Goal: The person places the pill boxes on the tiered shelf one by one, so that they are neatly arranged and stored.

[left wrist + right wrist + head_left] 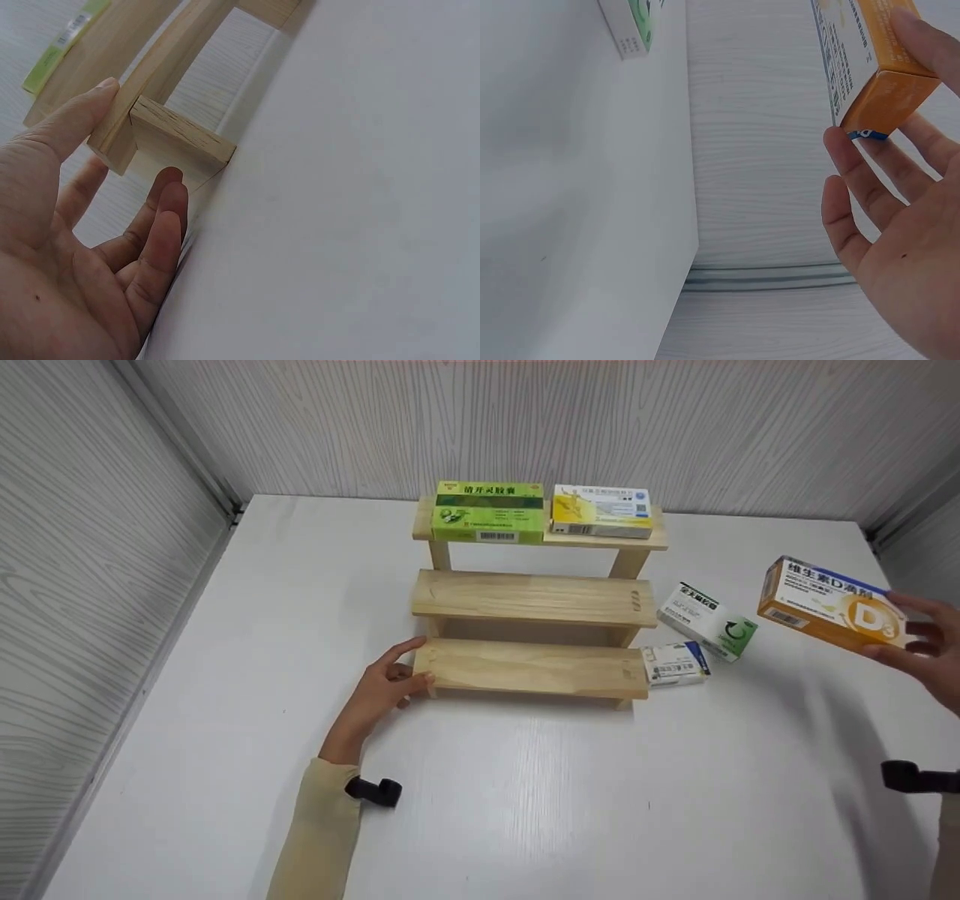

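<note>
Currently: right hand (939,661) grasping orange-and-white box (825,601), raised above bench (510,802).
Left hand (377,688) pinches lowest step (532,666) of wooden stand (532,594) at nearest end; green-and-white carton (706,620) lies between hands, nearer right.

We see left hand (86,255) pinching end of wooden rack (176,56), thumb against board edge, three fingers bent near leg (184,133). Green box (58,61) on farther board (105,60); white counter (345,187) alongside.

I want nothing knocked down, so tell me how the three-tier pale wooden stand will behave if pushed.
The stand should be stiff, given its plank build. It may slide on the smooth-looking white tabletop. A jolt could shift the green cardboard carton on top.
</note>
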`<action>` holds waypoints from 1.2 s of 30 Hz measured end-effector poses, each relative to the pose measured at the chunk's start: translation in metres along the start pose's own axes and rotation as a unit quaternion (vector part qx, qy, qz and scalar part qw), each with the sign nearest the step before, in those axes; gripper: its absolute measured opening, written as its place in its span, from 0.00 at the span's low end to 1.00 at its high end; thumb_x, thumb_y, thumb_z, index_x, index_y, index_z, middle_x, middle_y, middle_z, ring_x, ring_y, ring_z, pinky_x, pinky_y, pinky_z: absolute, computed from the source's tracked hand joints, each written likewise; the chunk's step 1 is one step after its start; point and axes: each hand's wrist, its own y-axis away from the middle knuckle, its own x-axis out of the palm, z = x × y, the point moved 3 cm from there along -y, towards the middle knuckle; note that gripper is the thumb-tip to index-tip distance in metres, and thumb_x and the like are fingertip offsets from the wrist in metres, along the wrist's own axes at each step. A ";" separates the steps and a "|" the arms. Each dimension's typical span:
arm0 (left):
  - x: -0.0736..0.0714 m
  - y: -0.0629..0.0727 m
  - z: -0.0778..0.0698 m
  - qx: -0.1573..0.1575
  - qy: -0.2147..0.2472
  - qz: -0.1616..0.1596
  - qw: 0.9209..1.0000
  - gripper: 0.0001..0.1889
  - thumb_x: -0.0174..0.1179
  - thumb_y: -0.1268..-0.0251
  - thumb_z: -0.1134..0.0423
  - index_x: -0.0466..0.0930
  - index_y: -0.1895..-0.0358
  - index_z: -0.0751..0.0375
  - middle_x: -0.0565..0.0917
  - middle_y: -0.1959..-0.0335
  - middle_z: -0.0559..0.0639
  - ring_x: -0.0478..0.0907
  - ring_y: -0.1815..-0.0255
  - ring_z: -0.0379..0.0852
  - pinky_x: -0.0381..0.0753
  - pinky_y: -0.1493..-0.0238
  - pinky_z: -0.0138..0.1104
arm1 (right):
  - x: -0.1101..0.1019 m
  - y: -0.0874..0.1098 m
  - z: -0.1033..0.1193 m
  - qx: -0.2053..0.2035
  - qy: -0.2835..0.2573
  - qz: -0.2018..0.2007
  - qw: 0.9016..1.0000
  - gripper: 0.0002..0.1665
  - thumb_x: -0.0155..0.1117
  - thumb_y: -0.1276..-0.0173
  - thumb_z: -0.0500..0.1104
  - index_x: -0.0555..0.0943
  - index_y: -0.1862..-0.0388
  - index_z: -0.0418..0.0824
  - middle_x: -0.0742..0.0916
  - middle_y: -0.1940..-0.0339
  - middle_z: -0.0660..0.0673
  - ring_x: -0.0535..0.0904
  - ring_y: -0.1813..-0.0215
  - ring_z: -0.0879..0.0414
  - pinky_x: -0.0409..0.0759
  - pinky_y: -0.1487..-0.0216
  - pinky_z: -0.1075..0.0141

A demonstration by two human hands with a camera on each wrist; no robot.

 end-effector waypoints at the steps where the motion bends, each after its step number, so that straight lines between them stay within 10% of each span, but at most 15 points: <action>1: 0.000 0.000 -0.001 -0.002 -0.001 0.001 1.000 0.34 0.66 0.38 0.56 0.65 0.29 0.39 0.77 0.58 0.55 0.74 0.63 0.46 0.74 0.64 0.35 | 0.001 -0.001 0.002 -0.009 -0.007 -0.001 1.000 0.40 0.61 0.30 0.45 0.57 0.23 0.46 0.64 0.28 0.33 0.61 0.52 0.78 0.56 0.56 0.86; 15: 0.002 0.015 -0.023 -0.007 0.003 0.004 1.000 0.33 0.64 0.37 0.60 0.64 0.28 0.47 0.77 0.60 0.55 0.73 0.63 0.48 0.74 0.62 0.36 | 0.024 -0.003 0.061 -0.075 -0.044 0.059 0.994 0.41 0.69 0.37 0.38 0.65 0.27 0.51 0.66 0.41 0.68 0.69 0.62 0.71 0.67 0.65 0.85; 36: 0.000 0.001 -0.002 0.008 -0.009 -0.011 1.000 0.33 0.67 0.40 0.54 0.67 0.31 0.38 0.80 0.61 0.55 0.74 0.66 0.45 0.74 0.66 0.34 | 0.078 -0.015 0.136 -0.131 -0.065 0.152 0.978 0.41 0.71 0.39 0.43 0.65 0.28 0.58 0.73 0.41 0.53 0.72 0.73 0.56 0.72 0.73 0.73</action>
